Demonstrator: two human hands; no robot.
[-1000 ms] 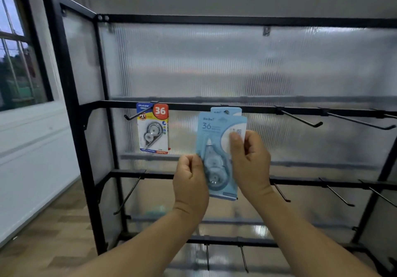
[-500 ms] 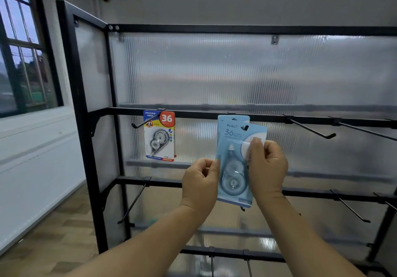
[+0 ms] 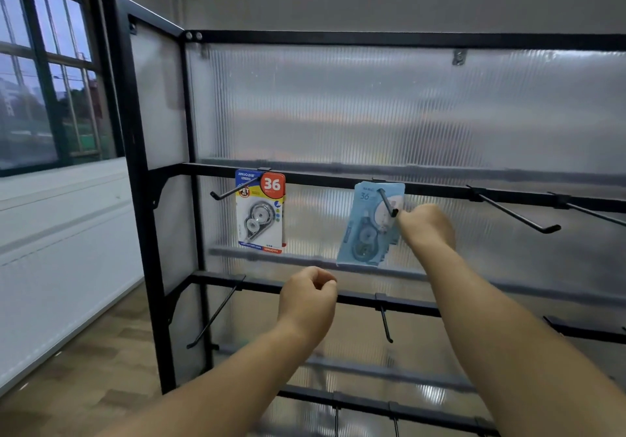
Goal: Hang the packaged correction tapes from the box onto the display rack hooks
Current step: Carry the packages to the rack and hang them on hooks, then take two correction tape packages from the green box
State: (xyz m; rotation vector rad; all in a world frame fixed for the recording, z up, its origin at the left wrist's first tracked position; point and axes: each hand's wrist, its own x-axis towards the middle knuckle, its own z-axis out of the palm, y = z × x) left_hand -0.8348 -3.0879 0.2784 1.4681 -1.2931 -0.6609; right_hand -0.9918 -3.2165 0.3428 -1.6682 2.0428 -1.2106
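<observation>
So far, judging by what hangs, the job is barely begun. On the black metal display rack (image 3: pixel 338 177), with its ribbed translucent plastic back panel (image 3: pixel 372 108), one blue, red and yellow carded correction tape pack (image 3: pixel 260 211) marked 36 hangs straight on the leftmost hook (image 3: pixel 230 192) of the upper bar. Next along, a light-blue carded correction tape pack (image 3: pixel 367 230) is threaded on the second hook (image 3: pixel 386 201). The black wire's upturned tip shows in front of the card's top, so the hole is on. The card hangs tilted, its lower end swung leftward. Its right edge looks layered, perhaps more than one card, but blur keeps me from saying.

The right hand (image 3: pixel 425 225) is at that right edge, just beside the hook's tip, fingers curled and seemingly pinching the card. The left hand (image 3: pixel 306 297) hovers lower, apart from the pack, fingers loosely curled round nothing.

What's left, I'd judge, is to let go so the blue pack settles plumb, then fetch more. The bare hooks to the right (image 3: pixel 515 211) on the same bar and the lower-row hooks (image 3: pixel 386 323) carry nothing. The box is out of sight, so I cannot tell how many packs are left to hang.
</observation>
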